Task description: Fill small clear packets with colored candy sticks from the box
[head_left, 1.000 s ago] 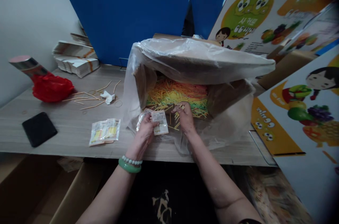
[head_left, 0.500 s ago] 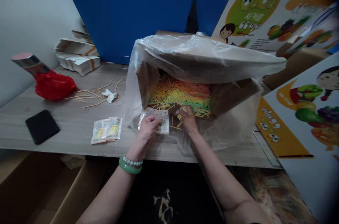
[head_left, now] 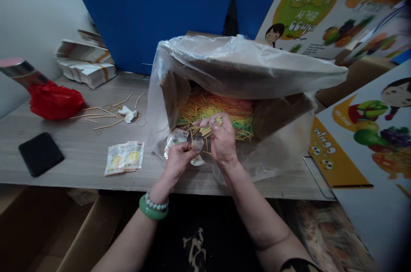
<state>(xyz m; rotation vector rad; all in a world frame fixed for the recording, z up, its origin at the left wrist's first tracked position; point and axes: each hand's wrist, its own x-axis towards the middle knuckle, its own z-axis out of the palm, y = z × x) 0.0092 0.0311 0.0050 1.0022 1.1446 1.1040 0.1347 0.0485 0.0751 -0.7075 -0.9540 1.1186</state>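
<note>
My left hand (head_left: 177, 159) pinches a small clear printed plastic packet (head_left: 198, 152) by its edge. More packets (head_left: 176, 137) lie fanned just beyond those fingers. My right hand (head_left: 224, 142) is closed around a small bundle of thin yellow sticks (head_left: 210, 127), held just above and to the right of the packet. Behind both hands, a loose heap of thin sticks (head_left: 208, 103) in orange, pink, yellow and green lies inside a cardboard box lined with a clear plastic bag (head_left: 263, 58). Two packets with yellow sticks inside (head_left: 133, 154) lie overlapped on the table to the left.
A black flat object (head_left: 41, 154), a red plastic bag (head_left: 58, 103) around a cylinder, rubber bands and bent tan strips (head_left: 111, 125) are at the left. White folded cartons (head_left: 88, 70) stand behind. Printed fruit boxes (head_left: 346, 135) stand at the right; an open carton (head_left: 80, 229) sits below left.
My right hand has risen from the box's front edge with the yellow sticks, turning toward the left hand. The packet in my left hand has tilted and looks bent open. The view has shifted slightly.
</note>
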